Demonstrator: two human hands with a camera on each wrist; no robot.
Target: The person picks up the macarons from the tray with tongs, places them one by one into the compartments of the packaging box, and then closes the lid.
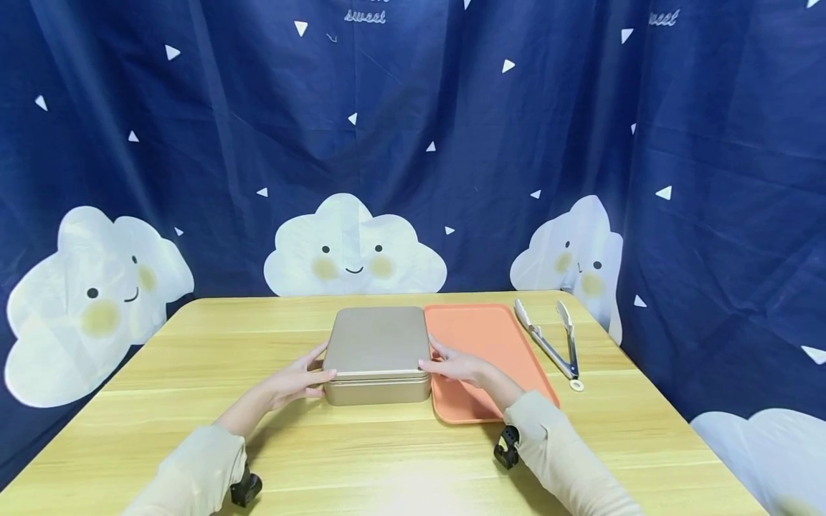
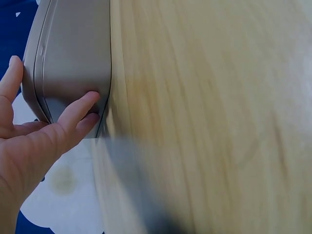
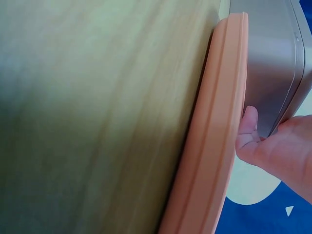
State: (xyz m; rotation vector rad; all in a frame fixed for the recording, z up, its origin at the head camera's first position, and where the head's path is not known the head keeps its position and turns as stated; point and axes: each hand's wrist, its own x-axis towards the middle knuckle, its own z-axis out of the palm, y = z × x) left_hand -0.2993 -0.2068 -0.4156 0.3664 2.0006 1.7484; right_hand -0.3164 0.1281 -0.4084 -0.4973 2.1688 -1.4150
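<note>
A closed bronze-coloured rectangular metal box [image 1: 377, 344] with a lid stands on the table between both hands. My left hand [image 1: 293, 380] holds its left side near the front corner, thumb on the lid's front edge and other fingers along the side wall. On the opposite side, my right hand [image 1: 461, 367] holds the box's right front corner, its thumb also at the lid's edge. In the left wrist view, fingertips [image 2: 90, 97] touch the box wall below the lid seam. The right wrist view shows a bent finger [image 3: 249, 119] low beside the box; part of that hand is cut off.
An orange tray [image 1: 480, 337] lies directly right of the box, under my right forearm. Metal tongs [image 1: 548, 347] with spread arms lie to the tray's right. The wooden table [image 1: 245, 330] ends at a dark blue curtain [image 1: 387, 158] with cloud prints.
</note>
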